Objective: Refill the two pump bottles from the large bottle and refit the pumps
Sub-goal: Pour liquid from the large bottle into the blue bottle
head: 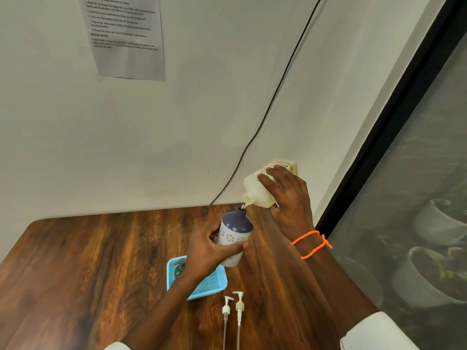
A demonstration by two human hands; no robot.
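Note:
My left hand (206,251) grips a white pump bottle (233,236) with a dark blue shoulder and flower pattern, its neck open and tipped toward the right. My right hand (290,195) holds the large pale yellow bottle (257,192) tilted down to the left, its spout just above the small bottle's neck, with a thin stream of liquid between them. Two white pumps (233,308) with long dip tubes lie side by side on the wooden table (101,261) near its front. A second pump bottle is partly hidden in the tray behind my left wrist.
A light blue tray (213,284) sits on the table under my left forearm. A black cable (267,107) runs down the white wall to the table's back edge. A printed sheet (126,34) hangs on the wall. A dark window frame (379,137) stands at the right.

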